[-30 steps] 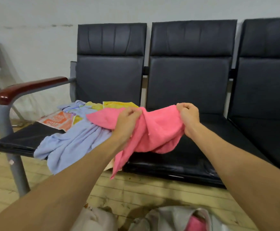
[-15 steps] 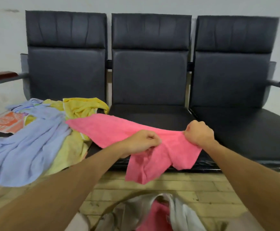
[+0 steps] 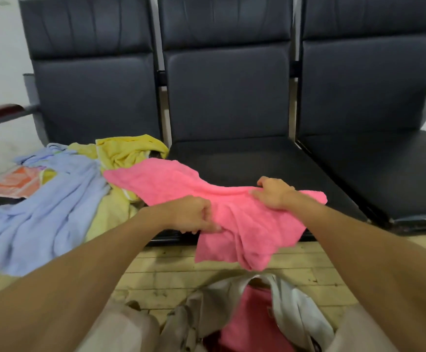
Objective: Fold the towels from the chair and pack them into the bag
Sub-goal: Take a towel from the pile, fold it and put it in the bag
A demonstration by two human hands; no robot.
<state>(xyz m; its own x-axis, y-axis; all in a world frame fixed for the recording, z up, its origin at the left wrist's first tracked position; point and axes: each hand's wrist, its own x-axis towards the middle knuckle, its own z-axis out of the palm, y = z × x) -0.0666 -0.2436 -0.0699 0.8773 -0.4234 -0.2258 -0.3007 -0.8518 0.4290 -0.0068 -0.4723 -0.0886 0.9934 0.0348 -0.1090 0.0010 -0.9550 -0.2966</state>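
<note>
Chair's front edge is now taking the lowered pink towel; left hand and right hand are gripping it, starting the fold.

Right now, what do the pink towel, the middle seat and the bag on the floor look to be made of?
Pink towel: soft terry-like cloth, matte and fuzzy, draping in loose folds. Middle seat: black leather or vinyl, probably; smooth with a dull sheen. Bag: thin pale woven fabric, likely; it slumps and creases.
</note>
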